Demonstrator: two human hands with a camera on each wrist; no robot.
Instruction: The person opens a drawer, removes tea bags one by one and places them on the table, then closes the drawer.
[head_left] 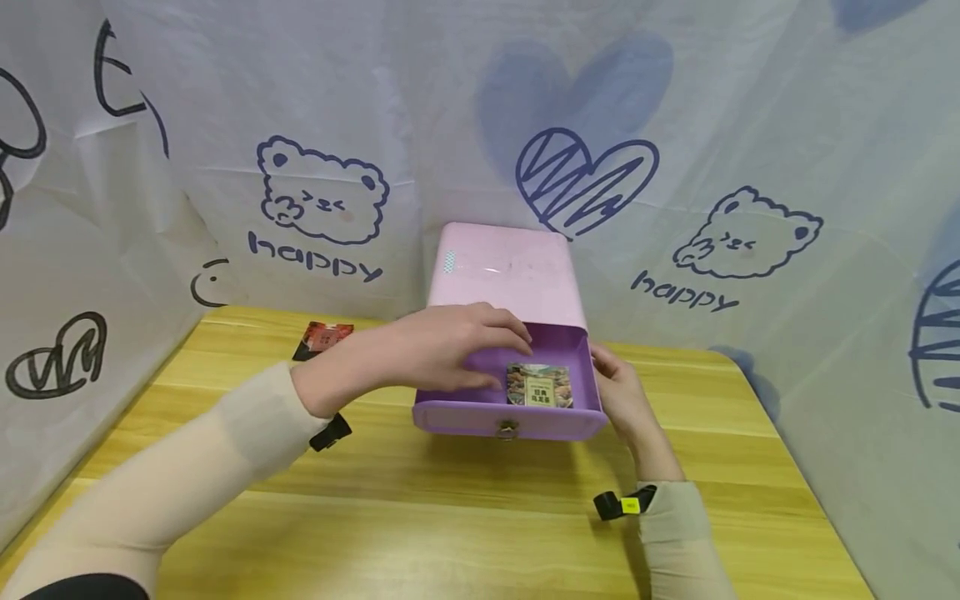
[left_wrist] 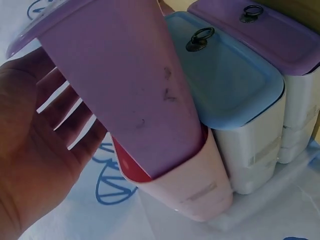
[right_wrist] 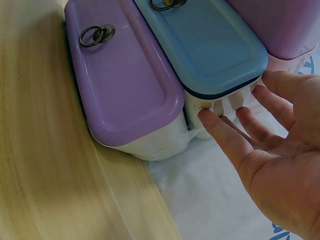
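Note:
A small drawer cabinet [head_left: 506,267] with a pink top stands on the table, its purple top drawer [head_left: 453,421] pulled out. Inside the drawer lies a square tea packet [head_left: 540,385] with a landscape print. My left hand [head_left: 457,342] reaches over the drawer's left side, fingers spread and loosely bent, with nothing seen in its grasp. At the cabinet's right side is my right hand [head_left: 624,398]; in the right wrist view its extended fingertips touch the pale casing beside the blue middle drawer [right_wrist: 215,45]. A purple bottom drawer [right_wrist: 125,85] is closed.
A red and black packet [head_left: 327,337] lies on the wooden table [head_left: 420,533], partly behind my left forearm. Behind the cabinet hangs a white printed cloth [head_left: 450,100]. Metal ring pulls [left_wrist: 200,40] stick out from the drawer fronts.

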